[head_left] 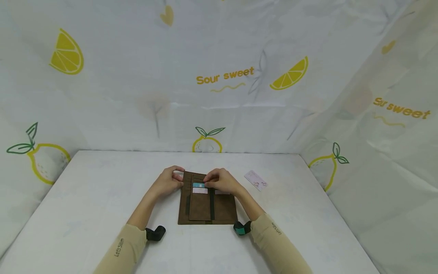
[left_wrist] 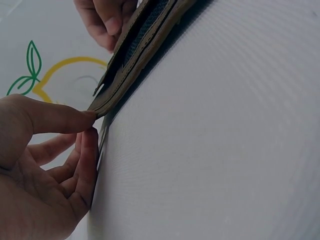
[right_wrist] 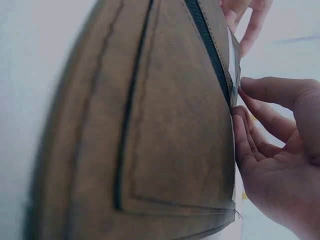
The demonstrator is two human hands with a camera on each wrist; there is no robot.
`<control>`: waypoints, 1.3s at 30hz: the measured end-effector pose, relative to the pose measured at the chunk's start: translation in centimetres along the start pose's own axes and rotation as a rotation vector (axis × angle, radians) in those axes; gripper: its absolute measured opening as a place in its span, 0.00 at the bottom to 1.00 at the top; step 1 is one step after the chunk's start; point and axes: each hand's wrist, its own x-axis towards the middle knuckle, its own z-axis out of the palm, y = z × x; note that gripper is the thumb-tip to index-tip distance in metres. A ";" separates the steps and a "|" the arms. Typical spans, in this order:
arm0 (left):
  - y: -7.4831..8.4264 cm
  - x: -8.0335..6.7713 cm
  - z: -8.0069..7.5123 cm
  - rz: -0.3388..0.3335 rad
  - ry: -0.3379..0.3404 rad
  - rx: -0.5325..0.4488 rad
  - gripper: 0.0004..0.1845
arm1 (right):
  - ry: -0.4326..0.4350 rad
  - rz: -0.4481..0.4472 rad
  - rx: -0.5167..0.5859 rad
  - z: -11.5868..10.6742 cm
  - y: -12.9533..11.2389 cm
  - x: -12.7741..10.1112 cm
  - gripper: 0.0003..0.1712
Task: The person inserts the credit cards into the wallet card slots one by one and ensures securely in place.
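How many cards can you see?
3. A teal card and a white card sit in the brown wallet slots, by the right hand. A pink card lies loose on the table. More may be hidden under the hand.

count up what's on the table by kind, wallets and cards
brown wallet: 1
cards tucked in the wallet: 2, a teal card and a white card
loose card on the table: 1
total: 4

Two beige long sleeves [head_left: 126,249], dark lettering printed on each forearm, a black wrist camera [head_left: 155,233] on the left, a black-and-teal one [head_left: 242,228] on the right, bare hands
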 end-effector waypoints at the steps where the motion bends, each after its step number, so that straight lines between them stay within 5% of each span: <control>1: 0.0 0.0 0.0 -0.002 0.000 -0.001 0.27 | 0.001 0.004 0.011 -0.1 0.0 0.0 0.07; 10: 0.1 0.1 -0.1 -0.007 -0.001 -0.002 0.27 | 0.082 0.029 0.111 -1.3 0.5 -0.6 0.11; 19: 0.3 0.1 -0.1 -0.016 0.003 0.000 0.27 | 0.183 0.004 0.070 -3.6 1.6 -1.6 0.15; 39: 0.4 -0.1 0.1 -0.017 0.003 0.011 0.27 | 0.434 0.218 -0.010 -10.4 6.4 -5.7 0.20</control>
